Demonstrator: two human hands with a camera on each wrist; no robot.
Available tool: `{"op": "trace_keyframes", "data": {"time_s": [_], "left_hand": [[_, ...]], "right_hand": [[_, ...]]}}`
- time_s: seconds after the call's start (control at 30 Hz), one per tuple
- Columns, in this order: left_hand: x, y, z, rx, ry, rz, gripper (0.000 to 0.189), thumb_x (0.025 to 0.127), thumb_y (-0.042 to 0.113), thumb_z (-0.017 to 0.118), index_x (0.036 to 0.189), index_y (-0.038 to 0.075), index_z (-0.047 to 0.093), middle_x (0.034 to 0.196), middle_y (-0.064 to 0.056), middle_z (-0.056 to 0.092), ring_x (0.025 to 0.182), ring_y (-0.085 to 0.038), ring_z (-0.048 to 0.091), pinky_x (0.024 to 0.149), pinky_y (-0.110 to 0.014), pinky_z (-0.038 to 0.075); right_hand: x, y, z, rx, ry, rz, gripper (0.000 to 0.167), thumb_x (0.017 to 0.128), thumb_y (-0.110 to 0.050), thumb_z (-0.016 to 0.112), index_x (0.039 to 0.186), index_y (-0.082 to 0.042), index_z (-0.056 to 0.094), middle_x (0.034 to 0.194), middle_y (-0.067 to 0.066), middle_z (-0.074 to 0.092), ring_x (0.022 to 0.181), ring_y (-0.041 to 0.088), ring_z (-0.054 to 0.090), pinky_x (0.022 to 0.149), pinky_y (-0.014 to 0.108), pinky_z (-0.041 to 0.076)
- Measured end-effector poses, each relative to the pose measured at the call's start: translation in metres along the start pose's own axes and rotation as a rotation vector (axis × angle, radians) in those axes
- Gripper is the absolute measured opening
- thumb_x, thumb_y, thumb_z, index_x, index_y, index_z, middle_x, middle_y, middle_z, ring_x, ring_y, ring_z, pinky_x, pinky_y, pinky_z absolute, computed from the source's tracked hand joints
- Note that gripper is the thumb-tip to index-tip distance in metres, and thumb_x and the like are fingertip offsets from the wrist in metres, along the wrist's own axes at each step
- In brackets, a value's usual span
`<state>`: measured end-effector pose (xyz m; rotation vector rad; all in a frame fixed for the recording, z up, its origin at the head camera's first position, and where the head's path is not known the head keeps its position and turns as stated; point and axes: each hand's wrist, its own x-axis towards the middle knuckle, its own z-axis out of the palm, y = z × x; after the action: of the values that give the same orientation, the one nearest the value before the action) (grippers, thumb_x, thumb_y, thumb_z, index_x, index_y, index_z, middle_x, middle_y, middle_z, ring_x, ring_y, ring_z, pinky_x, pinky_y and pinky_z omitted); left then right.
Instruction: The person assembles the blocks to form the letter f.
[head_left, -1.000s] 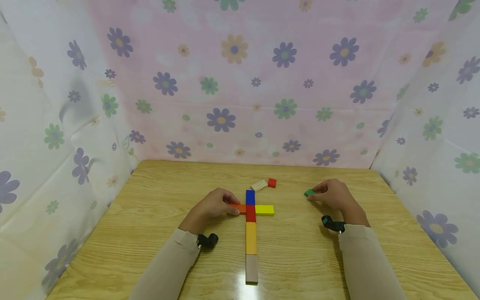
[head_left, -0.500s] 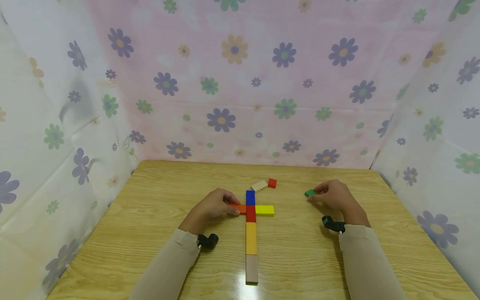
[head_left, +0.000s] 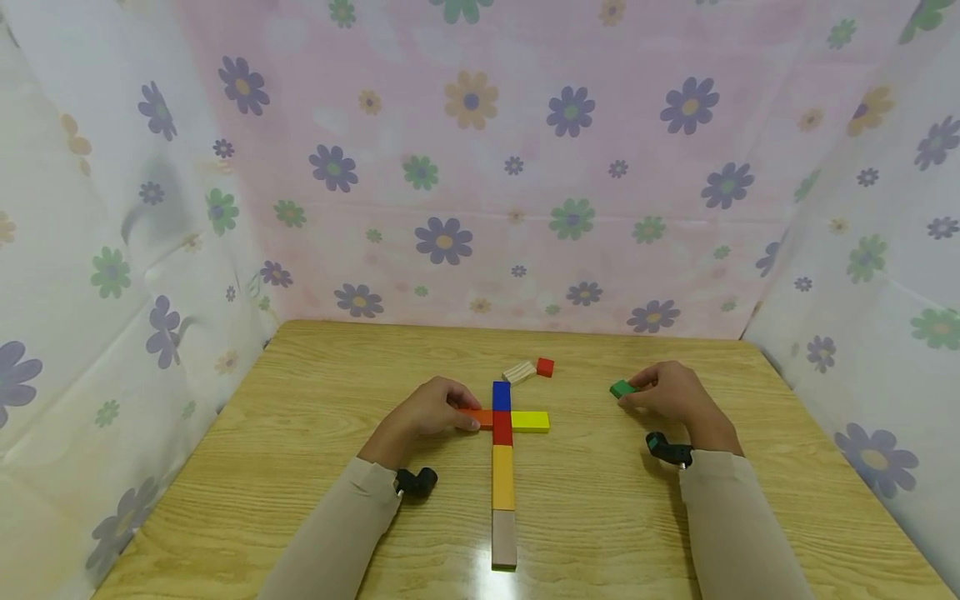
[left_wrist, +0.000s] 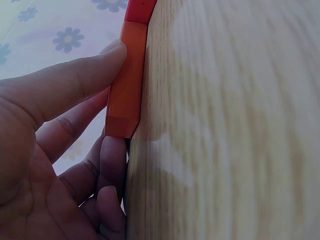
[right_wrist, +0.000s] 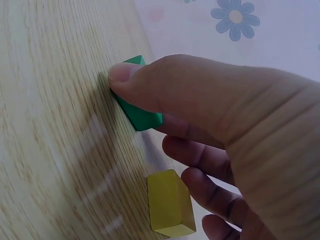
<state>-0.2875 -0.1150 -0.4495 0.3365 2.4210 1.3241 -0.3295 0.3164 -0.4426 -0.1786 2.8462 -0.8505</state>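
My left hand (head_left: 433,407) pinches an orange block (left_wrist: 131,75) between thumb and fingers. That block lies flat on the table, its far end against a red block (head_left: 502,428). Around the red one, a cross of blocks is laid out: a blue block (head_left: 501,396) above, a yellow block (head_left: 530,422) at right, a longer amber block (head_left: 502,477) below, then a greyish-brown block (head_left: 504,540). Off to the right, my right hand (head_left: 667,396) pinches a green block (right_wrist: 141,118). In the right wrist view another yellow block (right_wrist: 167,202) stands by its lower fingers, hidden in the head view.
Behind the cross lie a pale striped wooden block (head_left: 519,372) and a small red block (head_left: 545,367). The wooden table (head_left: 337,358) ends at a flowered cloth (head_left: 495,183) at the back, with cloth on both sides too.
My right hand and the green block have shifted very slightly toward me. The left hand keeps its place on the orange block, and the cross looks the same.
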Motion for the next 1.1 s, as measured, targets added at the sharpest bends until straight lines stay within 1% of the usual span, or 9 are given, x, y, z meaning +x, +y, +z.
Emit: {"op": "trace_keyframes", "data": {"time_s": [0.23,0.47,0.73,0.87,1.1], "left_hand": [[0.0,0.0,0.001,0.0,0.001,-0.001,0.017,0.086,0.018,0.086,0.102,0.017,0.08,0.101,0.001,0.071,0.094,-0.021,0.061,0.089,-0.037,0.05],[0.0,0.0,0.001,0.003,0.007,-0.007,0.017,0.086,0.019,0.086,0.102,0.018,0.08,0.101,0.001,0.071,0.094,-0.021,0.06,0.09,-0.037,0.05],[-0.001,0.0,0.0,0.006,0.009,0.011,0.018,0.085,0.017,0.086,0.103,0.016,0.08,0.101,0.0,0.07,0.092,-0.02,0.061,0.086,-0.035,0.05],[-0.001,0.001,0.0,0.001,0.009,0.017,0.018,0.085,0.016,0.086,0.102,0.015,0.08,0.1,-0.001,0.071,0.091,-0.02,0.061,0.084,-0.033,0.05],[0.001,0.001,0.0,0.024,0.008,0.024,0.02,0.085,0.017,0.086,0.105,0.014,0.08,0.102,0.001,0.073,0.092,-0.016,0.062,0.084,-0.032,0.052]], "right_hand": [[-0.001,-0.001,-0.001,-0.002,0.006,-0.01,0.052,0.085,-0.046,0.084,0.119,-0.008,0.077,0.123,0.017,0.069,0.107,0.034,0.065,0.087,0.051,0.055],[-0.003,-0.004,-0.003,0.022,0.019,-0.012,0.051,0.086,-0.046,0.084,0.119,-0.009,0.077,0.128,0.02,0.068,0.114,0.039,0.063,0.089,0.055,0.054],[0.001,-0.007,-0.001,0.011,0.021,-0.022,0.049,0.085,-0.048,0.083,0.117,-0.012,0.078,0.134,0.021,0.064,0.121,0.044,0.059,0.093,0.06,0.052],[0.001,-0.01,0.001,0.005,0.032,-0.03,0.048,0.087,-0.046,0.082,0.12,-0.012,0.078,0.139,0.024,0.06,0.126,0.048,0.055,0.097,0.063,0.05],[0.004,-0.016,0.006,0.015,0.057,-0.037,0.05,0.089,-0.045,0.08,0.125,-0.01,0.075,0.14,0.024,0.06,0.126,0.048,0.055,0.096,0.06,0.052]]}}
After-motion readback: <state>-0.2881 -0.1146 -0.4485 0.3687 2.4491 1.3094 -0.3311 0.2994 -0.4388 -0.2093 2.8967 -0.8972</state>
